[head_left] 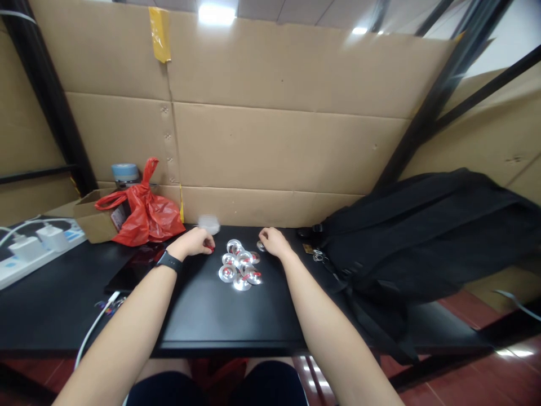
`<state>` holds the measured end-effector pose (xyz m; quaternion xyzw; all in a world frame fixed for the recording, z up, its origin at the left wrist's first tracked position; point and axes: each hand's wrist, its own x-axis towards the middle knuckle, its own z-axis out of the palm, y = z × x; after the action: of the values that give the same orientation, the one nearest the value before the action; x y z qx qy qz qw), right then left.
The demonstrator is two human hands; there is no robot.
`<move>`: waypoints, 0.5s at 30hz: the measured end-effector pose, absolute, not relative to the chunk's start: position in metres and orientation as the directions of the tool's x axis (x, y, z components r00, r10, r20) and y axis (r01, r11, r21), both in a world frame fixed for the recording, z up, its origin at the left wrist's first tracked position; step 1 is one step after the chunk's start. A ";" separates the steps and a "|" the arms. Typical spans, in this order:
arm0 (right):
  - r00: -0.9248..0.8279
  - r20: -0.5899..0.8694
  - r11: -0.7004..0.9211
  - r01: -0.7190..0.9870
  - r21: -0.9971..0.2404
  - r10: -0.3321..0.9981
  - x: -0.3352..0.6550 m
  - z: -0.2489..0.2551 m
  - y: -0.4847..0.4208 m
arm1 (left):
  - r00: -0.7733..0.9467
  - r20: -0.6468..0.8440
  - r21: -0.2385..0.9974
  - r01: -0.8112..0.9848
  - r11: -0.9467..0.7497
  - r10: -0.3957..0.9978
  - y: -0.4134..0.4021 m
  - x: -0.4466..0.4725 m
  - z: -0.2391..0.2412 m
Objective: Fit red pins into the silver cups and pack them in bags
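Several shiny silver discs with red centres (pixel 240 267) lie in a loose cluster on the black table (pixel 211 316). My left hand (pixel 195 242) rests just left of the cluster, fingers curled around a small red piece. A black band sits on that wrist. My right hand (pixel 274 242) lies just right of the cluster, fingers bent around a small silver disc (pixel 261 246) at its fingertips.
A red plastic bag (pixel 143 214) and a small cardboard box (pixel 93 220) stand at the back left, with a white power strip (pixel 29 248) further left. A black backpack (pixel 422 237) fills the right side. Cardboard walls (pixel 287 146) close the back. A small clear lid (pixel 209 224) lies near the wall.
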<state>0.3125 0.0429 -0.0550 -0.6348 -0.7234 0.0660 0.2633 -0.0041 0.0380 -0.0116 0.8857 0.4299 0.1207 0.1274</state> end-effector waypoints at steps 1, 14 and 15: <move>-0.073 0.308 0.206 0.881 -0.426 0.949 0.311 -0.053 0.043 | 0.602 0.126 0.333 0.723 -0.605 0.789 0.036 -0.002 -0.010; -0.181 0.389 0.348 0.840 -0.416 0.903 0.301 -0.050 0.039 | 0.831 0.089 0.269 0.510 -0.817 0.549 0.002 0.050 -0.002; -0.181 0.387 0.347 0.838 -0.420 0.904 0.300 -0.050 0.039 | 0.819 0.084 0.254 0.533 -0.807 0.567 0.001 0.052 -0.003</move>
<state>0.3004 0.0391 -0.0505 -0.5685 -0.7663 0.0558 0.2941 0.0516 0.0006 -0.0026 0.9474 0.2902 0.0783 0.1101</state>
